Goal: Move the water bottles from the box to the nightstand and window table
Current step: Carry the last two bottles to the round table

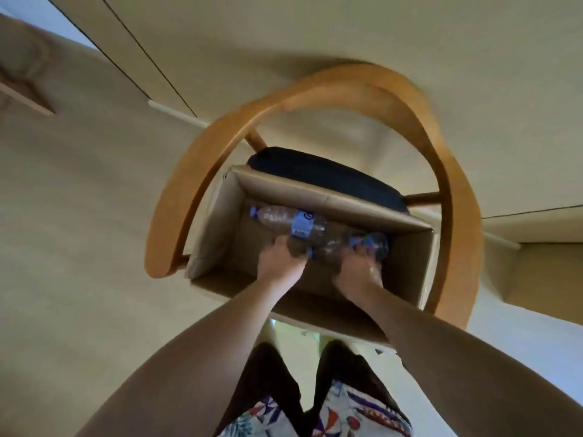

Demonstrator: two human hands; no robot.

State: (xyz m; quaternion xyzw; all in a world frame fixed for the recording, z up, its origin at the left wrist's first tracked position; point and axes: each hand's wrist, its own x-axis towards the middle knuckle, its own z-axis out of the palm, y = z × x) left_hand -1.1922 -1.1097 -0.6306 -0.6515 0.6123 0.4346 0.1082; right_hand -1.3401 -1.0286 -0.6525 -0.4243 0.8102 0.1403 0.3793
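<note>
2 water bottles [285,219] [367,244] in 1 box [331,197], 1 chair [362,86], 2 hands [279,263] [358,272].

bottle under left hand: the left hand [279,263] covers the middle of a clear bottle [284,219]; only its blue-capped end and label show.
bottle under right hand: the right hand [358,269] hides most of a second bottle [372,242]; its label is too blurred to read, and whether the two bottles touch cannot be told.
fingers: the tips of both hands lie behind the bottles.
box: the cardboard box [331,197] has its near wall crossed by both forearms; its floor is in shadow.
chair: the wooden chair [441,146] is smeared by motion blur; the box hides most of its dark seat [321,171].
top left corner: a brown shape [22,74], cut by the edge, too blurred to name.
</note>
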